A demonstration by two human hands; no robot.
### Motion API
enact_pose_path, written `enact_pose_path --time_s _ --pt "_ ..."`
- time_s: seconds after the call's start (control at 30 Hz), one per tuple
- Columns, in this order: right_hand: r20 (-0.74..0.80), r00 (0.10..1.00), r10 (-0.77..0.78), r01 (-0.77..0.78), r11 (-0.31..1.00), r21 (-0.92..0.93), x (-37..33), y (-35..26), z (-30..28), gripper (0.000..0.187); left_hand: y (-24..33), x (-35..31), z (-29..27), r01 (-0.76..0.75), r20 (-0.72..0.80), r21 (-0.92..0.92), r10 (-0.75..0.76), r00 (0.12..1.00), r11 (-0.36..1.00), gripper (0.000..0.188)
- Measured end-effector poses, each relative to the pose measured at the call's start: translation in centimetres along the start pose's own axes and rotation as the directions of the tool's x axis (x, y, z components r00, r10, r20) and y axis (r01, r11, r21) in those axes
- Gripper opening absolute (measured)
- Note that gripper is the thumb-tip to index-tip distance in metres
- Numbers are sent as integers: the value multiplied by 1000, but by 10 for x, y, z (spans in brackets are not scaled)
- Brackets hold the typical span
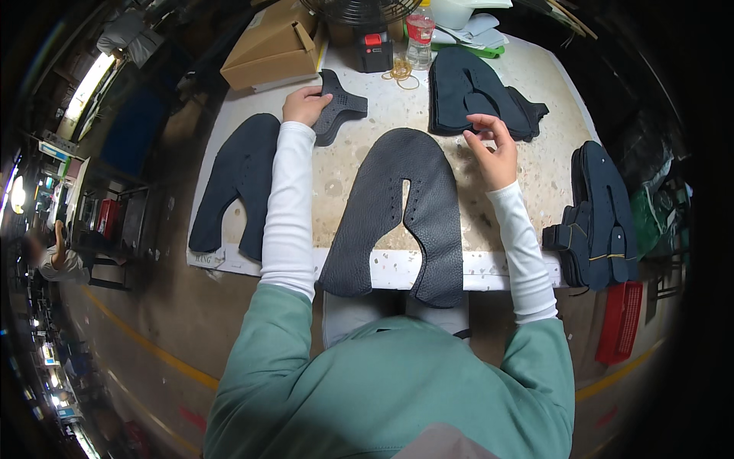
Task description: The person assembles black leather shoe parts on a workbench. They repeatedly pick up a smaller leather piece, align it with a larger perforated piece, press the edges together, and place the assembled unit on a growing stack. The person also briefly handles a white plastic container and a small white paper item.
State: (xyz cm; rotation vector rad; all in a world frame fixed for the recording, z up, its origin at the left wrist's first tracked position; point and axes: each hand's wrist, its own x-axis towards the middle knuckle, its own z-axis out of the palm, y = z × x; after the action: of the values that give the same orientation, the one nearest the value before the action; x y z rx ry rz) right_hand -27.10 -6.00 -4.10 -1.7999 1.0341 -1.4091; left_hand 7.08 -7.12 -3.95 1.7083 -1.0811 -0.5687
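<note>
My left hand (304, 106) is closed on the near-left edge of a small dark grey cross-shaped piece (342, 107) with rows of punched holes, its thumb lying on top. In front of me lies a large black grained leather shoe upper piece (397, 172), U-shaped, with small holes along its middle slit. Its two legs hang past the table's near edge. My right hand (495, 153) hovers with bent fingers, thumb and forefinger apart, and nothing shows between them. Just beyond it sits a stack of dark shoe upper pieces (466, 84). Another dark upper piece (243, 176) lies beside my left forearm.
Bundled dark pieces (604, 222) stand at the table's right edge. Toward the back are a cardboard box (271, 46), a fan (363, 9) with a battery base (374, 52), a bottle (420, 38) and rubber bands (401, 73). A red basket (619, 325) is below right.
</note>
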Motion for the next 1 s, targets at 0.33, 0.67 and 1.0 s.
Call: enact_pose_path --time_s 0.33,0.67,1.0 --pt "7 1000 30 -30 999 -33 -5 -4 1 24 11 -24 19 -122 -170 714 340 925 690 28" --pt "-5 999 54 -54 998 -30 -6 -8 0 23 27 -47 56 -417 462 354 232 856 837 31" --pt "5 999 42 -41 998 -56 -8 -8 1 21 28 -47 43 -305 251 358 224 942 882 28"
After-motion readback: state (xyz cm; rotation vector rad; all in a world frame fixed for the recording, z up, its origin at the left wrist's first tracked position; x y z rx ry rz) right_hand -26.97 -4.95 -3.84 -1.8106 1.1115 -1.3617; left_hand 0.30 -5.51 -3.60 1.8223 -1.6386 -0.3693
